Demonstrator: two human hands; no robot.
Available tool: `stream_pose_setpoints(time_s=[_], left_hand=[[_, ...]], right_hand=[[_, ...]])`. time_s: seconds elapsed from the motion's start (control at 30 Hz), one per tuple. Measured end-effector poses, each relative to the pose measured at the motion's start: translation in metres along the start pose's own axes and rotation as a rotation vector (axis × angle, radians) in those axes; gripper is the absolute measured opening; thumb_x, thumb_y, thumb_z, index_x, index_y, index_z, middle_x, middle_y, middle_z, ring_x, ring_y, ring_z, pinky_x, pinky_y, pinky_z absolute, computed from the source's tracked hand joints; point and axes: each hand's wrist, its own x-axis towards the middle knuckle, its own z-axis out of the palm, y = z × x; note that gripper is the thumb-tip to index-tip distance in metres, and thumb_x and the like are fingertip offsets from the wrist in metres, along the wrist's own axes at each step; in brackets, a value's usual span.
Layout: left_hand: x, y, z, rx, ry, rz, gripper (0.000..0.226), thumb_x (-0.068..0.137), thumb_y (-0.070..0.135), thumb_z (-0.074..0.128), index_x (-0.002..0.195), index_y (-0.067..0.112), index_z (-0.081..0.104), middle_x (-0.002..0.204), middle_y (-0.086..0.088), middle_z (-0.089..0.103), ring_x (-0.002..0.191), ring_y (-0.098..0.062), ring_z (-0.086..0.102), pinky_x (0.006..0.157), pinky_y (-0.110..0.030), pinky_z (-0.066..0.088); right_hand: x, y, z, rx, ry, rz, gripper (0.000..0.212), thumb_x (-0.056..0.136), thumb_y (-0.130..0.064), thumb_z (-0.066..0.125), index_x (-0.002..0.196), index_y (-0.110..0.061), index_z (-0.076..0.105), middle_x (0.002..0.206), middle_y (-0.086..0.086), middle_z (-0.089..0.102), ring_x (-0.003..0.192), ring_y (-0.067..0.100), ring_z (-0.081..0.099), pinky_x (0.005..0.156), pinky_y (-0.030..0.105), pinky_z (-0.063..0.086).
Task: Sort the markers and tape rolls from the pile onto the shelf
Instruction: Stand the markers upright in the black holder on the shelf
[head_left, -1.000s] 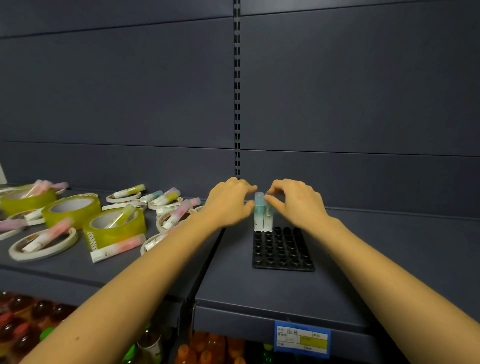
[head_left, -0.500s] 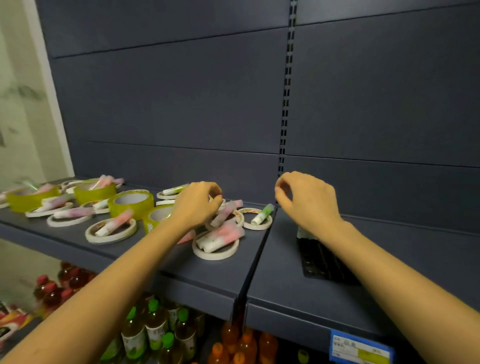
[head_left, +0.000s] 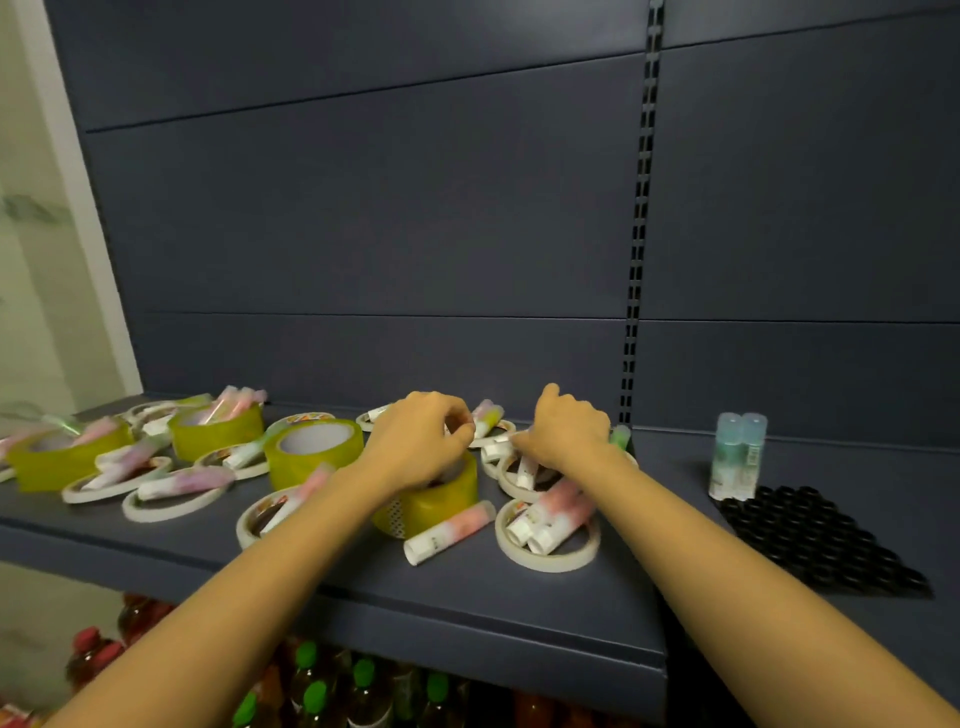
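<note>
Near the shelf (head_left: 467, 597) edge a white tape roll (head_left: 545, 558) holds two pink markers (head_left: 550, 514), with open shelf between it and the black tray (head_left: 815, 540) at right. Beyond, left hand (head_left: 421, 441) and right hand (head_left: 566, 431) curl into the pile (head_left: 493, 441), grip unclear. Blue markers (head_left: 737, 457) stand at the tray's far end.

Glossy yellow tape roll (head_left: 311, 451), matt dark shelf (head_left: 467, 597), black plastic tray (head_left: 821, 540).

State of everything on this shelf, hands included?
left hand: fingers curled over the pile, grip unclear
right hand: fingers curled over markers, grip unclear
blue markers: two, upright at the tray's back edge
black tray: visible sockets empty
yellow tape roll: lying flat
white tape ring: flat, two markers inside
pink marker: lying on its side
</note>
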Motion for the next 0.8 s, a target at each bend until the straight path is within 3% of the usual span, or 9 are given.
stream_pose_setpoints(time_s=[0.07,0.17,0.27,0.33,0.4,0.5,0.63,0.8], left_hand=[[0.001,0.0,0.002,-0.015,-0.026,0.079,0.019,0.089,0.03,0.052,0.092,0.021,0.068,0.09,0.001,0.069,0.074,-0.012,0.055,0.062,-0.028,0.045],[0.003,0.006,0.006,-0.06,-0.095,0.202,0.023,0.09,0.033,0.052,0.091,0.016,0.068,0.087,0.0,0.069,0.076,-0.016,0.061,0.067,-0.034,0.052],[0.009,0.02,0.016,-0.134,-0.209,0.272,0.033,0.088,0.041,0.053,0.081,0.013,0.069,0.07,0.002,0.063,0.067,-0.015,0.057,0.058,-0.028,0.044],[0.012,0.032,0.026,-0.162,-0.3,0.292,0.04,0.087,0.047,0.054,0.069,0.012,0.062,0.062,0.004,0.055,0.063,-0.014,0.053,0.065,-0.034,0.046],[0.014,0.043,0.037,-0.144,-0.364,0.31,0.048,0.086,0.052,0.053,0.061,0.012,0.052,0.068,0.001,0.054,0.063,-0.017,0.052,0.074,-0.04,0.047],[0.02,0.051,0.047,-0.143,-0.445,0.313,0.048,0.084,0.056,0.054,0.064,0.012,0.053,0.09,-0.005,0.05,0.065,-0.012,0.05,0.07,-0.033,0.044],[0.029,0.052,0.051,-0.284,-0.538,0.255,0.036,0.086,0.045,0.058,0.073,0.011,0.057,0.074,-0.004,0.043,0.067,-0.015,0.046,0.062,-0.028,0.038],[0.046,0.049,0.032,-0.413,-0.438,0.212,0.033,0.083,0.042,0.064,0.079,0.009,0.068,0.075,-0.004,0.062,0.069,-0.014,0.053,0.065,-0.026,0.043]], right_hand=[[0.002,-0.005,0.003,0.038,0.025,0.033,0.048,0.089,-0.032,0.057,0.125,-0.006,0.037,0.12,0.012,0.057,0.108,0.032,0.057,0.07,0.035,0.036],[0.0,-0.004,-0.006,0.261,0.068,0.079,0.051,0.088,-0.033,0.059,0.126,-0.007,0.038,0.12,0.014,0.056,0.109,0.036,0.055,0.073,0.035,0.038],[-0.01,0.008,-0.026,0.421,0.189,0.071,0.042,0.088,-0.034,0.059,0.122,-0.015,0.043,0.11,0.01,0.062,0.102,0.033,0.057,0.073,0.036,0.042],[-0.019,0.02,-0.04,0.451,0.283,0.063,0.038,0.088,-0.035,0.059,0.12,-0.019,0.047,0.102,0.005,0.065,0.098,0.029,0.059,0.075,0.037,0.046],[-0.029,0.032,-0.052,0.445,0.355,0.076,0.035,0.087,-0.037,0.061,0.117,-0.021,0.051,0.095,-0.001,0.064,0.095,0.026,0.06,0.077,0.038,0.049],[-0.042,0.049,-0.064,0.411,0.405,0.107,0.033,0.086,-0.039,0.062,0.114,-0.023,0.054,0.087,-0.007,0.059,0.092,0.024,0.06,0.079,0.039,0.051],[-0.057,0.069,-0.07,0.415,0.421,0.148,0.033,0.086,-0.035,0.063,0.116,-0.023,0.057,0.09,-0.006,0.062,0.095,0.022,0.062,0.082,0.038,0.052],[-0.071,0.084,-0.078,0.434,0.456,0.158,0.028,0.086,-0.034,0.065,0.111,-0.023,0.06,0.096,-0.004,0.067,0.092,0.016,0.064,0.082,0.035,0.053]])
